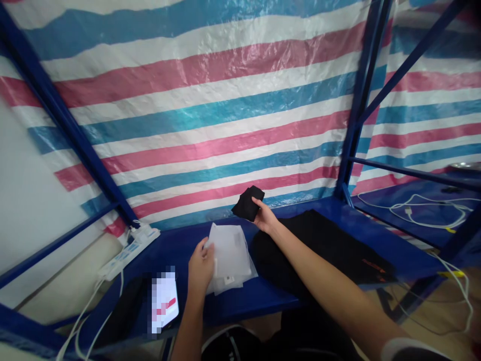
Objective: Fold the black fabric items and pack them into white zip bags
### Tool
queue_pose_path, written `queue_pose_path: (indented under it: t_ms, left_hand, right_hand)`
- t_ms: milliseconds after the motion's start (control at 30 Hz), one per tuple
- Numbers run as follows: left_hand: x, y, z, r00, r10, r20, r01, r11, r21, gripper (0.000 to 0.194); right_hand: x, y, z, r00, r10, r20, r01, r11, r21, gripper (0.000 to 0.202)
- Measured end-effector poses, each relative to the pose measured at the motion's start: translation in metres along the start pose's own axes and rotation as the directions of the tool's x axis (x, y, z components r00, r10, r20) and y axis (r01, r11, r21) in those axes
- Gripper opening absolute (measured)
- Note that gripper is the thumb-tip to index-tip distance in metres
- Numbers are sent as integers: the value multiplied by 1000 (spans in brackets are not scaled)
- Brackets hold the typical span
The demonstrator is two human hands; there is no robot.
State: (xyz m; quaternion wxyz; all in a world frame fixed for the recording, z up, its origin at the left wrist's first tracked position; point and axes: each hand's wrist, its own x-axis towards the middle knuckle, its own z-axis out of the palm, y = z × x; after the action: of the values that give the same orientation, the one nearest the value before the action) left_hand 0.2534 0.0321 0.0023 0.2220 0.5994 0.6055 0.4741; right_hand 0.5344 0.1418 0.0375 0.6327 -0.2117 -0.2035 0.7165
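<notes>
My right hand (pixel 266 217) grips a small folded black cloth (pixel 248 202), raised above the back of the blue shelf. The thumb lies over its front and the other fingers are behind it. My left hand (pixel 202 263) pinches the left edge of a translucent white plastic bag (pixel 228 249), which lies over other similar bags. A small white label shows near the lower edge. Under my right forearm a larger black garment (pixel 330 245) with a small orange print is spread on the shelf.
A phone (pixel 164 302) with its screen lit lies left of my left hand. Behind it a white power strip (pixel 130 253) leans at the shelf's left end. Blue metal posts (pixel 353 110) and a striped plastic sheet (pixel 210 120) bound the blue shelf (pixel 259 301). White cables (pixel 428 210) lie at right.
</notes>
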Motion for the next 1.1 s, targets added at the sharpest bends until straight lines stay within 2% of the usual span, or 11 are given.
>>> queue_pose_path:
  t_ms: [67,167,267,333,400,500,600,733,867,967,1100]
  left_hand:
    - [-5,6,2,999,46,-14,-42,980,197,61]
    - [-7,22,8,953,296,-63,-238,862,448,56]
    - [-6,33,20,853,493,170,-512,729,455,44]
    - [-6,31,33,814,472,340,-581,690,433,43]
    - [-9,20,45,846,368,386,-527,685,503,47]
    - [-14,-3,59,914,262,310,-404,661,632,58]
    - [-17,-19,64,936,257,240,-351,642,681,65]
    - [-14,-21,64,951,225,212,-309,681,664,67]
    - [-8,2,54,968,242,65,-242,833,497,56]
    - [-3,37,46,898,437,-55,-398,858,325,55]
    - [9,82,40,822,568,-29,-552,809,200,70]
  right_hand:
    - [0,4,-1,999,29,17,-28,998,-49,39]
    - [-1,8,-1,996,42,74,-34,993,-109,41]
    - [-1,10,0,993,32,113,-18,992,-125,39]
    - [-2,10,-1,992,38,123,-21,991,-135,37]
    - [-1,11,-2,991,65,120,-45,985,-167,33]
    - [-1,13,-4,988,124,89,-103,972,-213,30]
    - [-3,11,-4,982,176,62,-159,963,-218,36]
    - [-10,5,-2,958,225,179,-195,966,-170,55]
    - [-18,1,1,938,234,256,-194,966,-170,60]
    - [-24,-1,9,901,241,360,-174,963,-208,76]
    - [-38,-1,27,844,242,479,-159,965,-208,73]
